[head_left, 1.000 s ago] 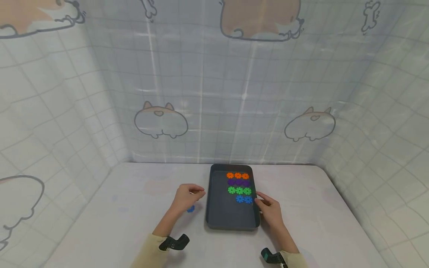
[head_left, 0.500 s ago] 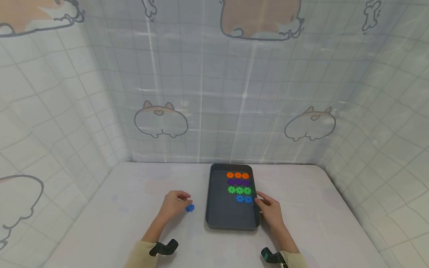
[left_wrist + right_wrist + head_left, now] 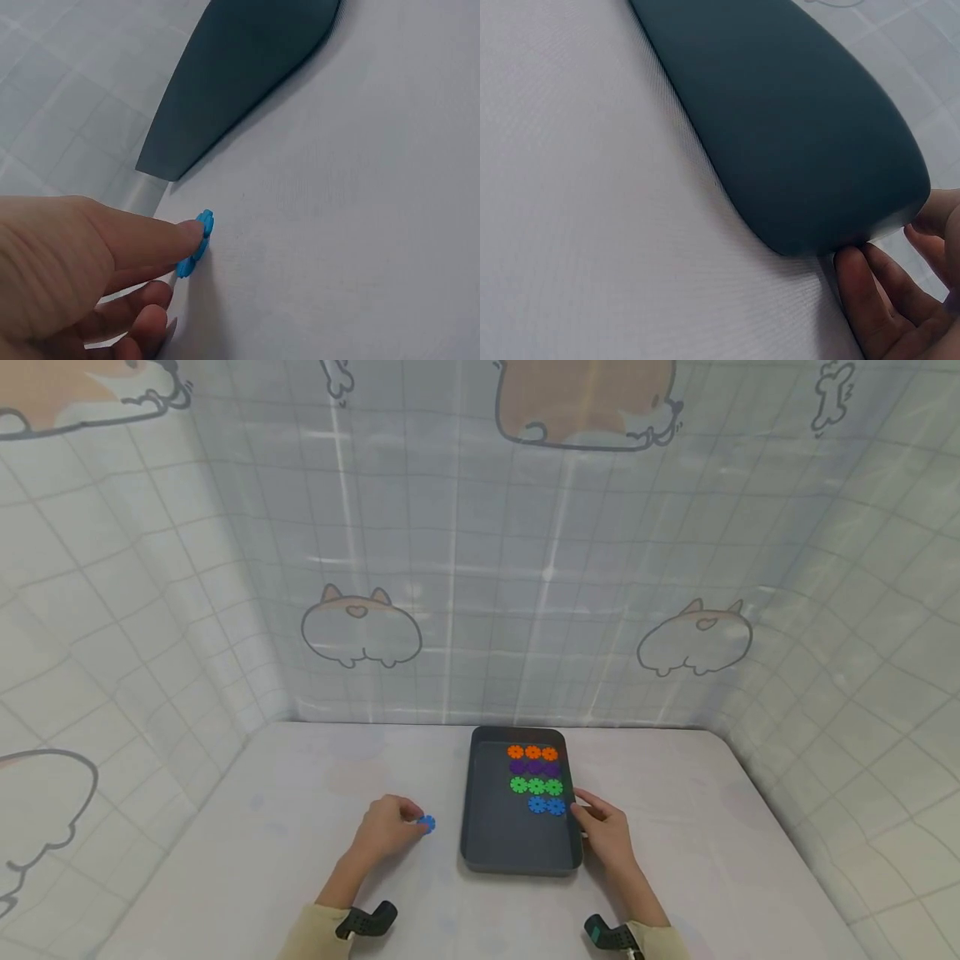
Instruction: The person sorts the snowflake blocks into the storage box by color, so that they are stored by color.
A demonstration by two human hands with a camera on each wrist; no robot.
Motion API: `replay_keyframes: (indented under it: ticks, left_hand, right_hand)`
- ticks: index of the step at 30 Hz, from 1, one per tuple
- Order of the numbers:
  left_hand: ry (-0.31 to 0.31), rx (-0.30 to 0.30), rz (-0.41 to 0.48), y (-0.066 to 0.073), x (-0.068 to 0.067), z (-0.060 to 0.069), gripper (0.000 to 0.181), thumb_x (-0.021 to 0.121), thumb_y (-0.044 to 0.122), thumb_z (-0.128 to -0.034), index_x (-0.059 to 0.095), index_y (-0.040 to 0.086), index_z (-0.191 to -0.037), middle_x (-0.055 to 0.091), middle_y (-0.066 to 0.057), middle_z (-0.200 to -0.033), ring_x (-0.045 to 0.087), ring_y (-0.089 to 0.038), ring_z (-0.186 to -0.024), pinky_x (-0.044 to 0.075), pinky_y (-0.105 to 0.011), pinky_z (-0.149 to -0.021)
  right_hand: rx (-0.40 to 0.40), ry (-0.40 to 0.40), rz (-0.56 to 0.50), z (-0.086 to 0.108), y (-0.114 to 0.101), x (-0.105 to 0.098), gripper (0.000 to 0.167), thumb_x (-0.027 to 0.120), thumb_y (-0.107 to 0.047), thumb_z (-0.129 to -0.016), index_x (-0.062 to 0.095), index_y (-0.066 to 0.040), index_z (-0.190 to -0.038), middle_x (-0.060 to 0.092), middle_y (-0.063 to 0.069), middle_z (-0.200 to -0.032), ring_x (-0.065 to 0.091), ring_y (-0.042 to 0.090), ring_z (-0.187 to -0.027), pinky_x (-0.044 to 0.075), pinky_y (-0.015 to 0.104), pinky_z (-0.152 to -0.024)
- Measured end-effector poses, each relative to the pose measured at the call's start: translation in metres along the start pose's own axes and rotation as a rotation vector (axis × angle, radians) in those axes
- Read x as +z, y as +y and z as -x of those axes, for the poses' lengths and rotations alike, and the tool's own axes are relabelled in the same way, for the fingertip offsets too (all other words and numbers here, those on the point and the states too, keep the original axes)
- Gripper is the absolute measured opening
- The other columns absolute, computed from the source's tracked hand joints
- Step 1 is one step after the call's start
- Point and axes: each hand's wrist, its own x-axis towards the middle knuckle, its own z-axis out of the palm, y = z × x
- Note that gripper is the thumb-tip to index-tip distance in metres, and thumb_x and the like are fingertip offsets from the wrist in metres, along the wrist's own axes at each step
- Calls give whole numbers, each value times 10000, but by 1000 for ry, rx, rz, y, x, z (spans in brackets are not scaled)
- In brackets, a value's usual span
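Left of the tray, my left hand (image 3: 386, 828) pinches a blue flower-shaped plastic piece (image 3: 197, 245) between thumb and forefinger. In the left wrist view that piece stands on edge, tilted, a shadow beneath it; the other fingers curl loosely below. The dark grey rectangular tray (image 3: 498, 843) lies in the middle of the table. My right hand (image 3: 606, 835) grips its right side, thumb at the rim and fingers against the outer wall (image 3: 832, 187). Inside the tray are rows of similar pieces: orange (image 3: 532, 752), purple (image 3: 534, 767), green (image 3: 536, 786), and two blue (image 3: 546, 806).
A pale table (image 3: 315, 777) extends around the tray on both sides. Behind it and along both sides hang sheets with a grid and cartoon dogs (image 3: 495, 610). Black wrist cameras (image 3: 367, 920) sit on both forearms.
My left hand has moved left and down from the tray's edge to the loose blue flower-shaped piece and now pinches it. My right hand and the tray stay put.
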Motion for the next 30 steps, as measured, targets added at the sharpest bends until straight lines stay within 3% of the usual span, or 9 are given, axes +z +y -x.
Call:
replay_keyframes:
  ticks: [6, 12, 19, 23, 30]
  left_hand:
    - [-14, 20, 5, 0, 2, 0, 176, 816, 173, -758, 715, 66, -856, 623, 11, -762, 568, -140, -696, 495, -326, -607]
    - [-27, 68, 99, 4, 6, 1, 185, 811, 72, -746, 647, 49, -827, 603, 14, -714, 565, -134, -655, 494, -306, -588]
    - [29, 62, 197, 11, 11, -3, 138, 811, 69, -762, 689, 62, -826, 639, 18, -718, 603, -125, -660, 515, -280, -571]
    - [38, 63, 258, 21, 9, -5, 141, 822, 95, -758, 712, 74, -843, 649, 12, -737, 613, -135, -666, 523, -285, -564]
    - [-3, 88, 382, 47, 8, -10, 147, 808, 83, -782, 723, 35, -891, 657, -29, -767, 636, -157, -645, 546, -293, -565]
  right_hand:
    - [3, 2, -6, 1, 0, 0, 371, 664, -205, -925, 648, -127, -1287, 669, 150, -1105, 633, 238, -875, 551, 325, -683]
    - [9, -2, -11, 1, 0, 0, 377, 669, -230, -923, 650, -135, -1287, 668, 135, -1102, 625, 233, -872, 547, 320, -676]
    - [0, -10, -20, 2, 0, -1, 381, 673, -238, -918, 651, -143, -1287, 672, 120, -1102, 626, 224, -882, 539, 313, -672]
    - [-2, -12, -21, 2, -1, -1, 379, 671, -235, -920, 651, -144, -1287, 671, 121, -1107, 625, 226, -886, 540, 316, -675]
    - [-1, -17, -22, 2, 0, -2, 375, 673, -240, -921, 654, -146, -1283, 677, 122, -1093, 635, 220, -864, 540, 313, -671]
